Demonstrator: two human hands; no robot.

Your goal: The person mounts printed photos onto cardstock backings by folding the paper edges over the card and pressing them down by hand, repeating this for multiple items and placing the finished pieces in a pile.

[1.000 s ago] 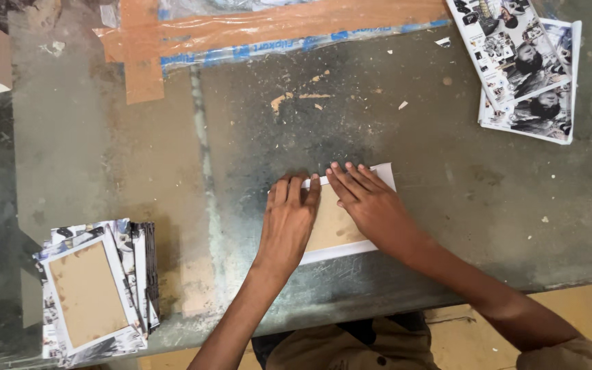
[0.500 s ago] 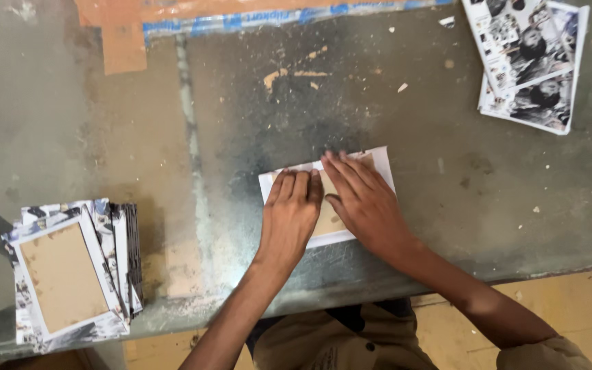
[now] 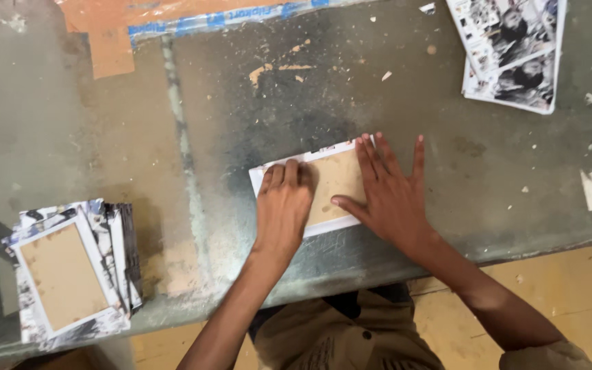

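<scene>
Pressing: left hand (image 3: 282, 205) lies flat on the card (image 3: 334, 179), fingers together.
Change: right hand (image 3: 388, 195) has slid right, fingers now spread, smoothing the white paper border (image 3: 258, 179).

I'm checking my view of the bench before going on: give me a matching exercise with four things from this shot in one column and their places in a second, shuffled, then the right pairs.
Things:
1. left hand
2. right hand
3. stack of finished cards
4. pile of printed sheets

Places:
A. far right corner of the metal table
B. flat on the right part of the brown card
C. near left edge of the table
D. flat on the left part of the brown card

Pairs: 1-D, 2-B, 3-C, 4-A
</scene>
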